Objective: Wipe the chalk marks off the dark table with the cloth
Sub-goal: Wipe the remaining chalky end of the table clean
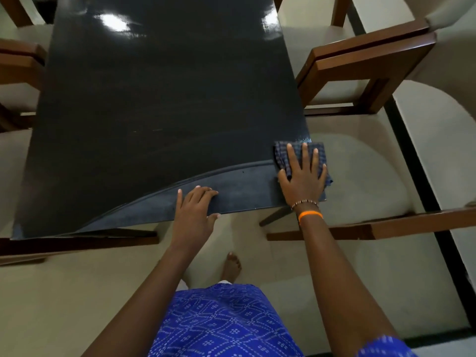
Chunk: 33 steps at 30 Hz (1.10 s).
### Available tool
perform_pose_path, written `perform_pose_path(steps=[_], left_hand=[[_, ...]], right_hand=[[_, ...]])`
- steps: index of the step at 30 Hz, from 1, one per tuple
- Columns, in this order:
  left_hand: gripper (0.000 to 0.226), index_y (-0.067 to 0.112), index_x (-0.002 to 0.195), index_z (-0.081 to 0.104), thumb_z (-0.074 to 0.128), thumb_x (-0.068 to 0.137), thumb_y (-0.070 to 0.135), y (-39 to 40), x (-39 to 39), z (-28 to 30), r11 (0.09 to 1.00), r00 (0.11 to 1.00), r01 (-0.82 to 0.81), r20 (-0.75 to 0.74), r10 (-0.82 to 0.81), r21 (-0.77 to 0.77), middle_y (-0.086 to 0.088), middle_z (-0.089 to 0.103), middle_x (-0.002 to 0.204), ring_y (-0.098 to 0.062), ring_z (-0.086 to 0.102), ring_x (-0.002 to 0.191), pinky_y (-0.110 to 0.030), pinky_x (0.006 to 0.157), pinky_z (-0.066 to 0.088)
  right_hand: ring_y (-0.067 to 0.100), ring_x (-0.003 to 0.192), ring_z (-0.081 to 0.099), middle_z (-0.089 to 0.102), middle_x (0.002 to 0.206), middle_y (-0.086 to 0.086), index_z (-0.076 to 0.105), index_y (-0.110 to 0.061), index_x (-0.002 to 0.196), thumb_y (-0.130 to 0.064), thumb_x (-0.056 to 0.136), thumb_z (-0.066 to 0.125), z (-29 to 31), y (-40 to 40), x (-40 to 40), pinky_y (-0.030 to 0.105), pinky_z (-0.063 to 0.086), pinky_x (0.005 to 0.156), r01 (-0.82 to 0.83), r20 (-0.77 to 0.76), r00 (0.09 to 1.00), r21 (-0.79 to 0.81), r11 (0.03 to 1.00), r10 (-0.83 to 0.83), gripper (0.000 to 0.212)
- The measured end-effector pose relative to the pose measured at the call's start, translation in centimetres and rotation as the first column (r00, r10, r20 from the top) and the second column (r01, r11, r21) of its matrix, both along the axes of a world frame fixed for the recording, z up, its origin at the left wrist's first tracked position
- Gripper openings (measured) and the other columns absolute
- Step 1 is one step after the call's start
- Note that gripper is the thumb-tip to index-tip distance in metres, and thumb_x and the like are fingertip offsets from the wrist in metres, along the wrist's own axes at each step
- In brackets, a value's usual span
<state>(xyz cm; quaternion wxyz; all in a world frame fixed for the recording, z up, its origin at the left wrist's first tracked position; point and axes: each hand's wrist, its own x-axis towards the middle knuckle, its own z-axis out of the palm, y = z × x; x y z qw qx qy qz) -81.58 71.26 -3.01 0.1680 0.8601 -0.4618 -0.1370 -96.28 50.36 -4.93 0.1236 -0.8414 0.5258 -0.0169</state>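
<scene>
Item: desk (pixel 159 99), dark, glossy, long side running away from me. I stand at its near edge.

Item: cloth (pixel 300 157), dark blue check, lying flat on the near right corner of the desk, part of it overhanging the right edge.

Item: right hand (pixel 304 176), fingers spread and straight, palm pressing the cloth down onto the corner. Nothing is pinched; the cloth is held only by downward pressure.

Item: left hand (pixel 193 210), fingers lying on top of the near edge strip with the thumb below the lip, bracing me against the desk.

Item: chalk marks (pixel 146 130), a few faint pale flecks just left of the desk's centre. I cannot tell whether other marks remain; glare hides part of the far end.

Step in hand, as I judge it: a wiping pass at the near right corner, at the end or start of a stroke.

Next move, as I judge it: keep the palm flat and slide the cloth leftward and away from me toward the faint flecks, keeping pressure so it does not bunch.

Edges and room: the cloth already sits over the right edge, so any further rightward push risks dropping it. Wooden chairs (pixel 360 63) stand close along both long sides; the desk surface between them carries no other object that I can see.
</scene>
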Motion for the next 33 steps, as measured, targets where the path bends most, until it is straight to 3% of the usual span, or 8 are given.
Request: perform_pose_path(steps=[7, 10, 14, 19, 25, 33], left_hand=[[0.048, 0.021, 0.122, 0.053, 0.070, 0.078, 0.023, 0.0, 0.3, 0.1, 1.000, 0.999, -0.022, -0.030, 0.022, -0.017, -0.001, 0.055, 0.126, -0.022, 0.040, 0.130, -0.045, 0.117, 0.000], [0.050, 0.021, 0.123, 0.053, 0.072, 0.076, 0.024, -0.2, 0.4, 0.2, 1.000, 1.000, -0.018, -0.024, 0.018, -0.008, 0.000, 0.054, 0.127, -0.021, 0.040, 0.130, -0.043, 0.116, -0.003], [0.057, 0.020, 0.130, 0.046, 0.069, 0.078, 0.021, 0.5, 0.2, -0.2, 1.000, 0.999, 0.000, -0.036, -0.001, -0.025, -0.001, 0.047, 0.135, -0.020, 0.031, 0.136, -0.041, 0.115, -0.004], [0.062, 0.016, 0.136, 0.038, 0.065, 0.081, 0.010, 3.5, 1.0, -0.5, 0.994, 0.994, -0.098, -0.055, 0.096, -0.039, -0.005, 0.039, 0.142, -0.023, 0.023, 0.140, -0.040, 0.116, 0.000], [0.064, 0.014, 0.140, 0.032, 0.059, 0.084, 0.004, 8.7, 4.4, -0.1, 0.972, 0.970, -0.232, -0.076, 0.230, -0.025, -0.007, 0.033, 0.146, -0.022, 0.018, 0.142, -0.037, 0.116, 0.000], [0.071, 0.011, 0.143, 0.026, 0.063, 0.082, 0.011, 17.1, 9.8, 0.5, 0.907, 0.903, -0.420, -0.113, 0.415, -0.023, -0.008, 0.027, 0.149, -0.023, 0.018, 0.141, -0.040, 0.116, 0.007]], right_hand=[[0.031, 0.147, 0.007, 0.014, 0.159, 0.005, 0.021, -0.034, 0.148, -0.046, 0.090, 0.048, -0.2, 2.8, -3.6, 0.054, 0.007, 0.115, -0.059, -0.051, 0.997, -0.048, 0.997, 0.057, 0.066], [0.033, 0.147, 0.004, 0.013, 0.159, 0.007, 0.019, -0.033, 0.148, -0.053, 0.091, 0.044, -0.2, 1.1, -2.5, 0.052, 0.001, 0.116, -0.107, -0.064, 0.993, -0.070, 0.992, 0.103, 0.065], [0.034, 0.147, -0.001, 0.006, 0.160, 0.008, 0.014, -0.033, 0.149, -0.056, 0.092, 0.038, -0.4, 0.4, 0.7, 0.056, -0.002, 0.115, -0.087, -0.064, 0.994, -0.051, 0.995, 0.084, 0.066], [0.035, 0.147, -0.003, 0.003, 0.160, 0.010, 0.012, -0.032, 0.149, -0.054, 0.092, 0.038, -0.6, 3.8, 4.0, 0.056, -0.005, 0.114, -0.105, -0.049, 0.993, -0.051, 0.993, 0.103, 0.067], [0.036, 0.146, -0.006, 0.000, 0.160, 0.010, 0.011, -0.032, 0.150, -0.053, 0.091, 0.037, -0.5, 10.4, 11.1, 0.054, -0.010, 0.114, -0.244, -0.051, 0.969, -0.045, 0.969, 0.242, 0.068], [0.036, 0.146, -0.006, 0.000, 0.160, 0.011, 0.010, -0.032, 0.150, -0.053, 0.089, 0.041, -0.2, 20.9, 22.4, 0.056, -0.008, 0.114, -0.469, -0.011, 0.883, -0.007, 0.883, 0.469, 0.071]])
